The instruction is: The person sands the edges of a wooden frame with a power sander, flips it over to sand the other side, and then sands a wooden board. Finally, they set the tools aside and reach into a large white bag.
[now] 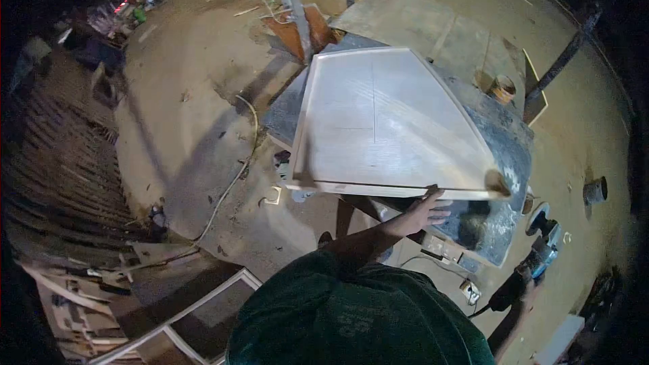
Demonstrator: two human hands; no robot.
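A pale, many-sided wooden panel (399, 122) with a raised rim lies on a dark board. At its near edge is my left hand (424, 213), touching the rim with the fingers spread and stretched to the right. Low on the right, my right hand (531, 292) is closed around the rear of an angle grinder (543, 253), which has a blue body and a round disc at its front. The disc is beside the dark board, apart from the panel. My right fingers are partly hidden and blurred.
Under the panel, the dark board (503, 125) carries a rusty can (503, 88). Posts (297, 10) stand behind. A hose (226, 192) crosses the ground at left, near a wooden frame (169, 330). A power socket (470, 290) and cable lie near the grinder.
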